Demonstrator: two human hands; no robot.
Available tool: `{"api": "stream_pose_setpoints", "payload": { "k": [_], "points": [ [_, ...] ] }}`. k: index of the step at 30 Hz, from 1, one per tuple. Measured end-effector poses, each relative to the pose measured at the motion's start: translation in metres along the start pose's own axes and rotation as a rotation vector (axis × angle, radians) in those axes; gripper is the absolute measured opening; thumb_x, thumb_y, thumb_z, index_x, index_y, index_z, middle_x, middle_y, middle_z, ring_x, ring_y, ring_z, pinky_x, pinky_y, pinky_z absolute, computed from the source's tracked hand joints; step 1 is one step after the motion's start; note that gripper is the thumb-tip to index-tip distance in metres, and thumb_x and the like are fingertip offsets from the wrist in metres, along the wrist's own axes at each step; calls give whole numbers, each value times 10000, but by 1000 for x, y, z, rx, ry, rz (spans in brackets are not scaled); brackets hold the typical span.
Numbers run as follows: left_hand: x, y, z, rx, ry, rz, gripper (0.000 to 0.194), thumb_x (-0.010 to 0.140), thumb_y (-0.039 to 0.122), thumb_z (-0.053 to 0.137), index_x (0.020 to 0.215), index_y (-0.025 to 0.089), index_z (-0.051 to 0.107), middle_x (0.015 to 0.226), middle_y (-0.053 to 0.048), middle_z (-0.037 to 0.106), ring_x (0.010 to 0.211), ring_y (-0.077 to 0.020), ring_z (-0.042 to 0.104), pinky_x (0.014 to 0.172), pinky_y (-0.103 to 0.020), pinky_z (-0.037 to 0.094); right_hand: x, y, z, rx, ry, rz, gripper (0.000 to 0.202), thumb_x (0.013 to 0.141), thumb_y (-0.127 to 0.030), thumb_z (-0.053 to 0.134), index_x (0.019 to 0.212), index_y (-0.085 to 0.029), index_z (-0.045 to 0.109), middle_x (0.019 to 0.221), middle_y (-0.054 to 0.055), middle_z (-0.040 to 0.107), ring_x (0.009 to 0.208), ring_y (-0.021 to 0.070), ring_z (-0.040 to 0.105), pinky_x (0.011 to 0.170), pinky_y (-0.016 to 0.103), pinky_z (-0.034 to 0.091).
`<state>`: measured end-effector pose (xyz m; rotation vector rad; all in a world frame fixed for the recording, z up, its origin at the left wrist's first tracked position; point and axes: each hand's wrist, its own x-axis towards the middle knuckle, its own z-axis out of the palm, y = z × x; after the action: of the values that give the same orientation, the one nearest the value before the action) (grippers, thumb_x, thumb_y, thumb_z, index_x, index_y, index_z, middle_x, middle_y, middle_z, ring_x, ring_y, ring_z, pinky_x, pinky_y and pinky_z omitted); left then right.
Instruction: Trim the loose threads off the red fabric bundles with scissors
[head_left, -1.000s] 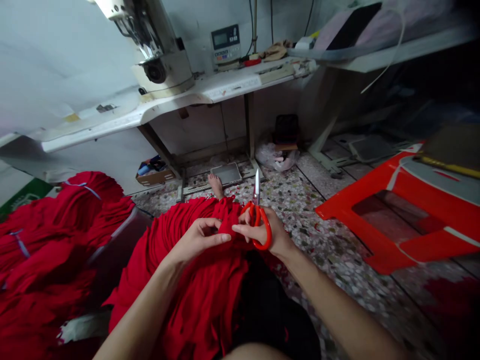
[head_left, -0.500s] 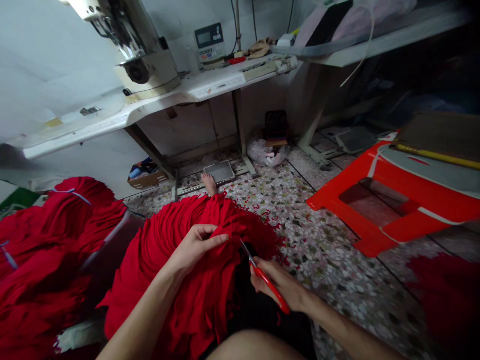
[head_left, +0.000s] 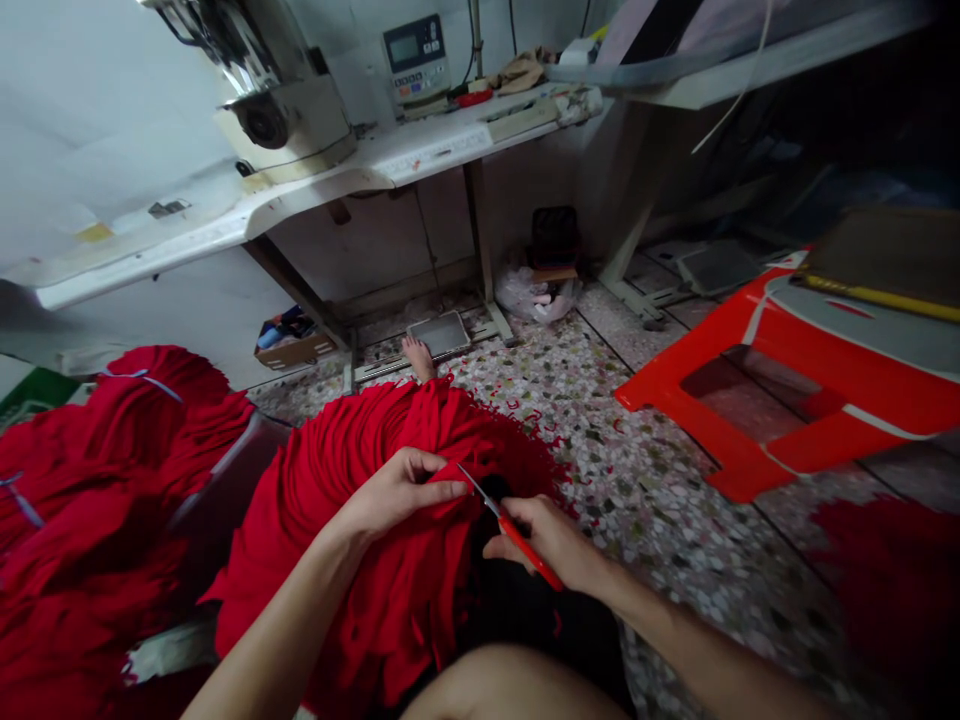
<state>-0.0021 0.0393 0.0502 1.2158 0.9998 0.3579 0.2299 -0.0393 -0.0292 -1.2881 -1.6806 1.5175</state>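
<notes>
A large heap of red fabric pieces [head_left: 322,490] lies over my lap, its layers stacked in folds. My left hand [head_left: 401,492] pinches the edge of one piece between thumb and fingers. In my right hand [head_left: 551,540] are small scissors with red handles [head_left: 531,552]. Their pointed metal blades reach up and left, with the tips at the red fabric just beside my left fingertips. Whether the blades are parted is too small to tell. Black cloth [head_left: 540,615] covers my lap below the scissors.
More red fabric bundles [head_left: 120,450], tied with pale strips, fill the left side. A sewing machine [head_left: 277,110] stands on a white table [head_left: 322,200] ahead. At right is a red-orange stool [head_left: 780,400]. Red thread scraps [head_left: 536,430] litter the speckled floor [head_left: 645,530].
My right hand has brought the scissors up and left, so their tips now meet the fabric by my left fingers. My left hand has shifted slightly right, still pinching the fabric.
</notes>
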Motion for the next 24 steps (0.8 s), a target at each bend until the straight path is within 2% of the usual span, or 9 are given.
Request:
{"api": "stream_pose_setpoints", "payload": {
  "k": [4, 9, 11, 15, 18, 22, 24],
  "points": [
    [1, -1, 0, 7, -31, -24, 387, 827, 489, 821, 855, 103, 813, 670, -23, 661, 556, -88, 486, 579, -212, 393, -6, 13, 8, 12, 57, 73, 457, 816, -550, 814, 683, -182, 578, 536, -65, 522, 518, 110, 432, 484, 227, 272],
    [0, 3, 4, 79, -108, -11, 401, 840, 510, 792, 824, 110, 804, 671, -17, 636, 575, -100, 486, 588, -220, 402, -18, 24, 11, 6, -19, -39, 322, 962, -445, 651, 769, -201, 569, 656, -38, 591, 582, 132, 490, 548, 238, 338],
    [0, 5, 6, 102, -114, 2, 408, 835, 526, 788, 835, 118, 806, 699, -19, 642, 601, -111, 496, 598, -224, 414, -19, 24, 12, -13, -27, -82, 274, 980, -400, 621, 794, -208, 563, 697, -34, 599, 603, 137, 498, 587, 248, 361],
    [3, 5, 10, 181, -169, 9, 453, 875, 557, 730, 815, 112, 787, 649, -2, 565, 583, -109, 425, 563, -225, 376, -14, 15, 13, -30, 0, -108, 260, 958, -410, 661, 821, -205, 581, 703, -32, 597, 610, 138, 486, 593, 253, 353],
    [4, 8, 13, 249, -206, 31, 450, 915, 538, 691, 809, 107, 769, 631, 12, 514, 584, -105, 391, 557, -223, 349, -8, 11, 16, 21, 21, -77, 323, 901, -462, 738, 788, -194, 598, 655, -47, 564, 594, 126, 444, 547, 236, 325],
    [-6, 17, 7, 333, -222, 104, 413, 940, 498, 675, 789, 123, 761, 699, -18, 603, 645, -132, 493, 634, -233, 431, -10, 21, 26, 180, 87, 6, 450, 794, -525, 838, 656, -186, 577, 563, -63, 514, 540, 110, 408, 491, 228, 302],
    [-17, 20, -2, 385, -283, 115, 361, 928, 469, 705, 823, 135, 792, 753, -48, 671, 699, -156, 569, 694, -244, 476, -13, 31, 31, 247, 106, 40, 471, 747, -529, 873, 640, -189, 564, 541, -65, 515, 522, 109, 418, 471, 222, 306]
  ]
}}
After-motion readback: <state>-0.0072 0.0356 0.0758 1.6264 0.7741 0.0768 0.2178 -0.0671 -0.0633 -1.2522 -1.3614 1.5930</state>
